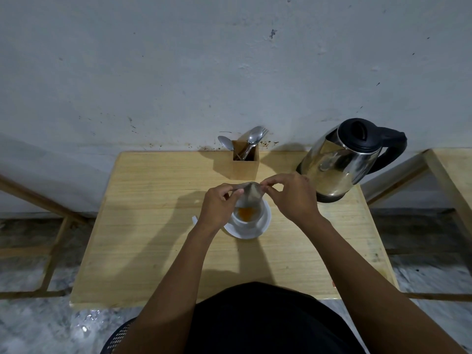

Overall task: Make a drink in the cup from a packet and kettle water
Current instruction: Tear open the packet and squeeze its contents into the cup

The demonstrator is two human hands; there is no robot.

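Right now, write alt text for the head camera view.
Both hands, left hand and right hand, hold an upturned packet over a white cup on a saucer, orange powder inside. On the wooden table behind stand a steel kettle and a wooden holder of spoons.

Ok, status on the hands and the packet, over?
Both hands pinching packet over cup. Orange powder in. Kettle clear, right.
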